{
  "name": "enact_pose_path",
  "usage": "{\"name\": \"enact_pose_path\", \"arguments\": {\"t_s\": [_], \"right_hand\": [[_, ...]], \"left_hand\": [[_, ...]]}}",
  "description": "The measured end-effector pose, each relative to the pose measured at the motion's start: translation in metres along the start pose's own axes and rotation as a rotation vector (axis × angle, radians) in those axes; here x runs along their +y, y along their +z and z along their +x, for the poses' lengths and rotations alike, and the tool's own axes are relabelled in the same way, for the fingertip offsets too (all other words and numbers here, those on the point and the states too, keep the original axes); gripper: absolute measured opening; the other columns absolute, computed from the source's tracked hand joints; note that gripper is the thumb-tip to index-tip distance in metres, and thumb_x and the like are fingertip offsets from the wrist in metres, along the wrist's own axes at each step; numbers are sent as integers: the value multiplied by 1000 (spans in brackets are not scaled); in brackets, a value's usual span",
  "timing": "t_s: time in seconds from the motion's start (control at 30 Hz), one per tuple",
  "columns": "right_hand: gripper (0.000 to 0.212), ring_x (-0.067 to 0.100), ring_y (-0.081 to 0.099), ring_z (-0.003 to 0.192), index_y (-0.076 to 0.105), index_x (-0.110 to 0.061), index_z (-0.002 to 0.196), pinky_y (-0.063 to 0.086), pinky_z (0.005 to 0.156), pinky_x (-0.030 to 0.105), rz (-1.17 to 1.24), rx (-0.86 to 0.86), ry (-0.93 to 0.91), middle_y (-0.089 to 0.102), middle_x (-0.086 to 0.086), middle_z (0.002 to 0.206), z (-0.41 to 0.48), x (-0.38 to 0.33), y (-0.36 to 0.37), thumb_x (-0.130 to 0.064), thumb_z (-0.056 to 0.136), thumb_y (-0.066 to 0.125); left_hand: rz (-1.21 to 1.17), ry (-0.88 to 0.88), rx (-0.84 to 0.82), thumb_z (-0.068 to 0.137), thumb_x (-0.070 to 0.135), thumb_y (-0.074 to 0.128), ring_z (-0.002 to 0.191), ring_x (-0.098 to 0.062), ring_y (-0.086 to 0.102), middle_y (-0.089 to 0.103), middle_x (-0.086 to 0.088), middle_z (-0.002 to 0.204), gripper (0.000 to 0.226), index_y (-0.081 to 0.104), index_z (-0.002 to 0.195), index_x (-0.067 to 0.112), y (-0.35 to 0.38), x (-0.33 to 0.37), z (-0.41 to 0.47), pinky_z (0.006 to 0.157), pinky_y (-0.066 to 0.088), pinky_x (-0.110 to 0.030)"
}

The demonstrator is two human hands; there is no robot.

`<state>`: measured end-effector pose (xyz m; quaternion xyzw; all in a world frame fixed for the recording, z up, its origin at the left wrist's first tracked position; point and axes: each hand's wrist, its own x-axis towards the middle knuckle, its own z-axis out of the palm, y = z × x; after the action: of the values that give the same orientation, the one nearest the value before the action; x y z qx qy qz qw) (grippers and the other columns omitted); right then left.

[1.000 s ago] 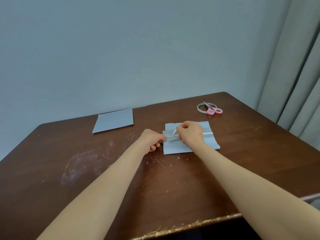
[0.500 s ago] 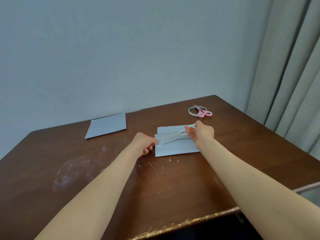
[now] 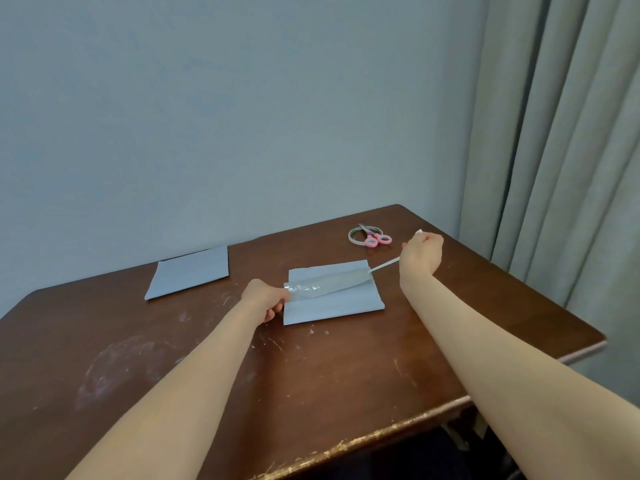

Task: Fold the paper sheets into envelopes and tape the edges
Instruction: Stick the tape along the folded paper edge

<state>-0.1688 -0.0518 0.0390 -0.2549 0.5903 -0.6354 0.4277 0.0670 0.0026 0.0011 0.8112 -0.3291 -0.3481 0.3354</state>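
Peeling is under way: the right hand (image 3: 421, 252), which a second ago sat beside the left hand (image 3: 265, 301) over the folded sheet (image 3: 341, 301), has travelled out past the sheet's right edge and now stands raised toward 2 o'clock from it, short of the tape roll (image 3: 356, 236) and pink-handled scissors (image 3: 376, 238) at 1 o'clock. Its fingers are curled tight round a thin white liner (image 3: 384, 264), which runs taut back to the right end of the glossy tape strip (image 3: 325, 283) lying along the sheet's middle seam. The left hand has not moved; it stays at the sheet's 9 o'clock edge, fingers curled, pinching the strip's left end down. The sheet itself rests flat on the table (image 3: 138, 358), slightly toward 1 o'clock of centre. A second sheet (image 3: 190, 271), folded, lies well apart at 10 o'clock. Judgement: the liner appears nearly clear of the tape, leaving adhesive exposed along the seam, so the next requirement is to free the liner and press a flap onto it. Risk noted: the strip lifting or wrinkling if the left-hand pinch slackens.
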Motion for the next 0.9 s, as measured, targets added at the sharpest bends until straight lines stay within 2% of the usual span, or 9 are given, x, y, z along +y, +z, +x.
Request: {"name": "enact_pose_path", "arguments": {"t_s": [0.2,0.37,0.5,0.57,0.63,0.67,0.73,0.8,0.9], "right_hand": [[20,19,52,86,49,-9,108,37,72,30,-134,-19,-232,58,10,112,1,-15,-19,-19,103,33],[21,19,57,80,49,-9,108,41,65,28,-179,-199,-196,65,15,103,-6,-13,-23,-15,100,31],[21,12,53,58,49,-11,105,44,54,21,-174,-303,-149,59,5,70,-16,-9,-30,-9,96,30],[23,13,51,55,51,-9,107,45,55,22,-175,-346,-107,54,4,66,-20,-10,-35,-7,95,31],[28,14,46,53,55,-5,113,42,53,25,-128,-376,-14,50,4,64,-21,-10,-40,-5,95,34],[31,14,42,51,56,-2,118,39,50,26,-90,-385,37,46,4,62,-21,-9,-44,-5,96,34],[33,14,34,48,53,5,123,31,46,26,-15,-409,110,38,3,59,-20,-11,-54,-5,96,36],[22,12,26,47,55,-2,106,23,46,24,46,-439,185,31,1,58,-22,-16,-72,-4,97,35],[26,9,18,41,45,-13,78,15,44,21,149,-462,303,22,-2,55,-20,-16,-105,-1,98,33]], "left_hand": [[10,-9,1,76,-1,63,46,-15,37,52,-11,58,9,60,85,-2,2,4,-4,36,29,-18],[-50,9,27,80,-4,60,47,-16,47,58,-16,70,17,60,97,-4,3,11,-11,37,38,-19],[-59,24,72,83,-4,55,53,-17,45,53,-14,72,11,59,93,-3,4,16,-23,44,38,-21],[-35,62,113,83,0,55,55,-19,43,54,-15,73,15,60,97,-3,3,17,-30,46,36,-24],[-11,170,172,85,6,55,70,-28,57,63,-18,98,32,61,116,2,5,20,-37,54,49,-32],[-10,233,185,86,8,55,88,-34,62,63,-17,112,36,60,122,7,8,23,-42,69,54,-38],[-41,362,159,89,9,53,105,-33,60,62,-10,120,30,64,116,14,18,34,-60,81,53,-38],[-37,470,68,90,9,51,84,-23,58,64,-4,112,24,68,104,18,36,47,-82,64,49,-29],[64,622,-213,92,17,55,59,-12,42,64,-1,87,26,65,116,19,72,64,-121,48,36,-21]]}}
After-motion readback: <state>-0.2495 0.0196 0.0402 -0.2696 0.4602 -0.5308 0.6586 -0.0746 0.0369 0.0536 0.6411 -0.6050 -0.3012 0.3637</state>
